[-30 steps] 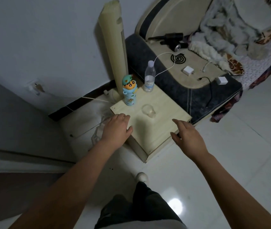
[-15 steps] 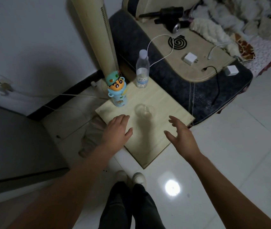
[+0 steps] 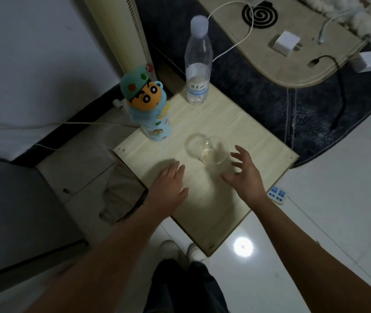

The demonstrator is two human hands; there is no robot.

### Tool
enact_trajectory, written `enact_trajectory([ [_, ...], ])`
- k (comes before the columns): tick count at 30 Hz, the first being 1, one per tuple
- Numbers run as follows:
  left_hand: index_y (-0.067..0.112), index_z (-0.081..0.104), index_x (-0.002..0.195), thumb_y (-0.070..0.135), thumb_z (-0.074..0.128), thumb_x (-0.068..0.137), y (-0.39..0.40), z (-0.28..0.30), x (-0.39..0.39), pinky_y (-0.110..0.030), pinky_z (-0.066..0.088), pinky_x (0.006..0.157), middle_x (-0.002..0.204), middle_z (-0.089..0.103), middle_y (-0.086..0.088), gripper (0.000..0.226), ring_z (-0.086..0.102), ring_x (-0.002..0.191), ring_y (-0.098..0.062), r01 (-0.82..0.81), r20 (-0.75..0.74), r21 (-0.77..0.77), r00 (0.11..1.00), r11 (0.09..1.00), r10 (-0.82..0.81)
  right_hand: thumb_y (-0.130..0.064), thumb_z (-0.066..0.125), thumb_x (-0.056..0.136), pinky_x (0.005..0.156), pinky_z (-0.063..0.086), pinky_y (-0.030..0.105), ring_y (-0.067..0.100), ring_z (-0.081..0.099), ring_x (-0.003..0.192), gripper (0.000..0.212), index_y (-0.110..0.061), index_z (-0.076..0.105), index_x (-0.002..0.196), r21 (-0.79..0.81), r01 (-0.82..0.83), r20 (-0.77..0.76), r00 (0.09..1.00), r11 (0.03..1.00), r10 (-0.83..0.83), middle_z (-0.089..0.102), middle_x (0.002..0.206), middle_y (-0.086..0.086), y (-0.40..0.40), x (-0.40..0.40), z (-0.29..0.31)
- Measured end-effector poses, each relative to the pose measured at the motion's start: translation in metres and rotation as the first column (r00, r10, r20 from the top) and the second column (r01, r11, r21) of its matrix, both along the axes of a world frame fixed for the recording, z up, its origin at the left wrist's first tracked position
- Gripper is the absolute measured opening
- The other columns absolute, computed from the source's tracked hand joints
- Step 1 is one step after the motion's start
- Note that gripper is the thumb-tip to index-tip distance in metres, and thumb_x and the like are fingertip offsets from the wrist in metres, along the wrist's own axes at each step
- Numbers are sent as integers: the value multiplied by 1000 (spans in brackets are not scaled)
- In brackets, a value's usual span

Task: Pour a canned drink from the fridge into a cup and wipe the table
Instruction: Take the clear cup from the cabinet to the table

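A clear plastic cup [image 3: 207, 150] stands upright near the middle of a small pale wooden table [image 3: 220, 123]. My right hand [image 3: 244, 175] hovers just to the cup's right and near side, fingers spread, a small gap from it. My left hand [image 3: 168, 188] lies flat over the table's left part, palm down, holding nothing. No can or cloth shows.
A cartoon-figure bottle [image 3: 150, 107] and a clear water bottle [image 3: 197, 64] stand at the table's far edge. A tower fan [image 3: 123, 30] rises behind. A dark mat with chargers [image 3: 286, 42] and cables lies to the right; a power strip [image 3: 278, 195] sits on the white floor.
The view has come closer and lower over the table. My right hand has moved in from the table's right edge to beside the cup. My left hand stays flat.
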State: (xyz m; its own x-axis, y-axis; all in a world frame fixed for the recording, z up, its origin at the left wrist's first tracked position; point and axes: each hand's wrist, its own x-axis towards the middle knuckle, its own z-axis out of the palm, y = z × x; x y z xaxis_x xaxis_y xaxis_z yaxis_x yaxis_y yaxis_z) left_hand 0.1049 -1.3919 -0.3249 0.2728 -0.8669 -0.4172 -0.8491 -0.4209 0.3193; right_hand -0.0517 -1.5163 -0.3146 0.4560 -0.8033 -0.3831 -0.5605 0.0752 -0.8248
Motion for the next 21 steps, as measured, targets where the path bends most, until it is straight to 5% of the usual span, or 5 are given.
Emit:
enact_trajectory([
  [6, 0, 31, 141, 37, 16, 84, 11, -19, -8, -36, 23, 112, 148, 32, -19, 69, 28, 139, -27, 39, 25, -60, 999, 997, -38, -26, 83, 64, 98, 42, 30, 7, 48, 116, 103, -23, 18, 144, 9, -15, 84, 996, 1000, 14, 43, 132, -13, -4, 21, -17],
  [11, -1, 50, 127, 19, 65, 78, 15, -29, -7, -37, 39, 100, 133, 51, -21, 56, 50, 124, -32, 58, 67, -90, 996, 994, -52, -34, 85, 60, 101, 40, 26, 4, 44, 118, 99, -26, 27, 139, -22, -17, 107, 994, 1000, 19, 39, 125, -19, -6, 34, -24],
  [15, 1, 41, 135, 17, 60, 84, 13, -31, -7, -34, 26, 107, 143, 41, -18, 57, 38, 133, -29, 56, 78, -111, 996, 992, -48, -39, 83, 61, 90, 50, 33, 4, 54, 99, 75, -28, 39, 121, -41, 17, 98, 995, 999, -13, 49, 107, -26, -8, 38, -29],
  [21, 6, 62, 112, 25, 79, 59, 16, -34, -6, -36, 52, 86, 119, 63, -14, 59, 63, 107, -24, 122, 218, -42, 970, 992, -110, -31, 82, 65, 82, 49, 22, 6, 54, 98, 69, -23, 39, 119, -76, 37, 102, 994, 996, -29, 52, 111, -14, -5, 36, -20],
])
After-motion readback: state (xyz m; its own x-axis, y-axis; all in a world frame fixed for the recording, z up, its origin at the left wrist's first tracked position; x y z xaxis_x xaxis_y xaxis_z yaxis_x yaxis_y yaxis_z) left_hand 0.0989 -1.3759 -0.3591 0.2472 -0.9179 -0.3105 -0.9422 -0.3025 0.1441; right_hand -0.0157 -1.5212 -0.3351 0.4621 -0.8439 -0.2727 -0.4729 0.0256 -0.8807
